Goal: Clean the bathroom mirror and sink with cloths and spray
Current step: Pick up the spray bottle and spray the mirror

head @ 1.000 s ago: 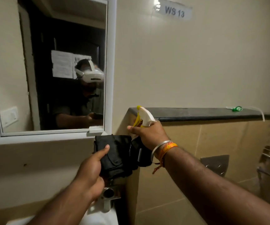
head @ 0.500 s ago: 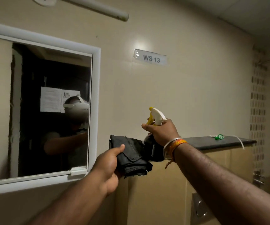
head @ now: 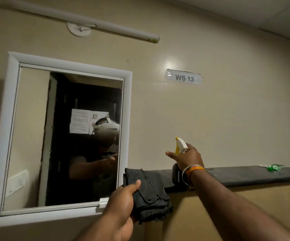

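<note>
- I have my right hand wrapped around the neck of the spray bottle, its white and yellow head sticking up above my knuckles; the forefinger is stretched forward past the trigger, the other fingers curled round the bottle
- My left hand grips the folded dark cloth, thumb pressed on its face and fingers curled behind, so the cloth hangs just beside the lower right corner of the mirror
- The nozzle points toward the mirror side, the bottle held up in front of the dark ledge
- I see no mist, drops or wipe streaks on the glass, so I judge the mirror not yet sprayed or wiped; in this dim light I cannot be sure
- The sink is out of view, so I cannot tell its condition; I count it as still to do
- By my reckoning the job is at its very beginning: both tools in hand, spraying the mirror next, then wiping, then the sink
</note>
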